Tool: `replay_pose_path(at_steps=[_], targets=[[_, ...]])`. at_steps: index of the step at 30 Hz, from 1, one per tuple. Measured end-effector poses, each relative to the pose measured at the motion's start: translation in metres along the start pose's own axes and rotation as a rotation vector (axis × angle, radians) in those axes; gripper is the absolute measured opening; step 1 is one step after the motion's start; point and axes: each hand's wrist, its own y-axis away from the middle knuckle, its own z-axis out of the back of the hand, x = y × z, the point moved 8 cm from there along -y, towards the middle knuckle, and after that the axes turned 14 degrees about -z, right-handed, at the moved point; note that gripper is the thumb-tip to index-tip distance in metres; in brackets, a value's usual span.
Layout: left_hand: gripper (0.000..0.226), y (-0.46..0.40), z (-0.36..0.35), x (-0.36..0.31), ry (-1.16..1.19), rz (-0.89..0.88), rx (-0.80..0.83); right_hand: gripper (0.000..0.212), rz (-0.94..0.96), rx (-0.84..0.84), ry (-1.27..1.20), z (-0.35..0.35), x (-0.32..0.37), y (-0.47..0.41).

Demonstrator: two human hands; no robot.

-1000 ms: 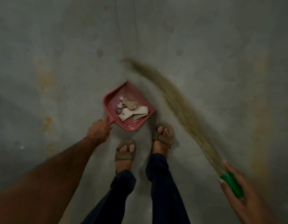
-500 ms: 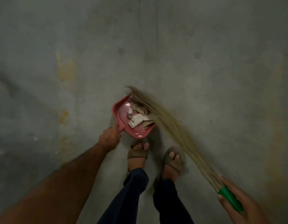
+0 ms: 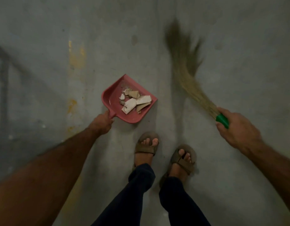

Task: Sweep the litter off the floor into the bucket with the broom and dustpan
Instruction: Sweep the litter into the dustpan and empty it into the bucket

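A red dustpan point(image 3: 115, 95) sits low over the grey floor ahead of my feet, with several torn scraps of white and brown cardboard point(image 3: 135, 101) lying in it. My left hand point(image 3: 102, 122) grips its short handle at the near left corner. My right hand point(image 3: 235, 129) grips the green handle of a grass broom point(image 3: 188, 74). The bristles point away and up to the right of the dustpan, blurred by motion and apart from it. No bucket is in view.
Bare concrete floor point(image 3: 238, 46) with yellow paint stains point(image 3: 76, 57) at the left. My sandalled feet point(image 3: 146, 147) stand just behind the dustpan. A dark blurred shape point(image 3: 0, 62) runs along the far left edge.
The broom brushed across the dustpan mouth half a second ago, then swung out to the right and away from it. The dustpan stays in my left hand with its scraps.
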Motion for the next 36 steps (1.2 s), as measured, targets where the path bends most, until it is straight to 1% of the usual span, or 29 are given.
replay_pose_path(at_steps=[3,5,7,8,11,13,16,19,22,24,26,28,29,30,32,34,35,36], targets=[[0.049,-0.016,0.007,-0.007,0.006,0.005,0.011,0.057,0.074,0.064,0.141,-0.005,0.006,0.016],[0.046,-0.018,0.009,-0.013,0.029,0.028,0.019,0.058,0.103,0.134,0.164,-0.014,-0.006,0.047],[0.046,-0.013,0.010,-0.019,0.047,0.052,0.012,0.060,0.111,0.155,0.147,-0.020,-0.028,0.088],[0.047,-0.008,0.010,-0.022,0.049,0.057,0.002,0.062,0.092,0.147,0.086,-0.017,-0.041,0.110],[0.048,0.010,0.011,-0.037,0.050,0.026,-0.030,0.068,-0.032,0.153,-0.212,-0.010,-0.083,0.165],[0.047,0.025,0.013,-0.053,0.075,0.004,-0.039,0.067,-0.103,0.179,-0.315,-0.010,-0.105,0.198],[0.047,0.053,0.022,-0.089,0.140,-0.042,-0.067,0.060,-0.218,0.220,-0.386,-0.006,-0.129,0.243],[0.046,0.087,0.043,-0.133,0.174,-0.127,-0.092,0.055,-0.348,0.204,-0.356,0.002,-0.147,0.281],[0.053,0.129,0.076,-0.184,0.168,-0.236,-0.109,0.047,-0.421,0.225,-0.367,0.032,-0.146,0.321],[0.055,0.161,0.105,-0.218,0.140,-0.300,-0.118,0.044,-0.416,0.200,-0.405,0.063,-0.137,0.352],[0.054,0.199,0.135,-0.252,0.120,-0.338,-0.109,0.041,-0.420,0.150,-0.514,0.096,-0.134,0.387],[0.053,0.239,0.164,-0.285,0.091,-0.380,-0.112,0.044,-0.453,0.091,-0.649,0.127,-0.136,0.418],[0.054,0.259,0.178,-0.301,0.066,-0.398,-0.117,0.044,-0.443,0.063,-0.657,0.143,-0.137,0.432],[0.054,0.276,0.191,-0.316,0.036,-0.418,-0.123,0.041,-0.432,0.050,-0.648,0.158,-0.138,0.444],[0.054,0.307,0.213,-0.345,-0.008,-0.471,-0.122,0.026,-0.457,0.060,-0.672,0.177,-0.140,0.475],[0.054,0.333,0.229,-0.373,-0.033,-0.531,-0.105,0.016,-0.492,0.021,-0.697,0.192,-0.142,0.502],[0.053,0.345,0.236,-0.385,-0.041,-0.560,-0.101,0.015,-0.521,-0.005,-0.713,0.199,-0.143,0.515],[0.054,0.354,0.242,-0.397,-0.046,-0.588,-0.103,0.018,-0.554,-0.020,-0.730,0.204,-0.142,0.528]])
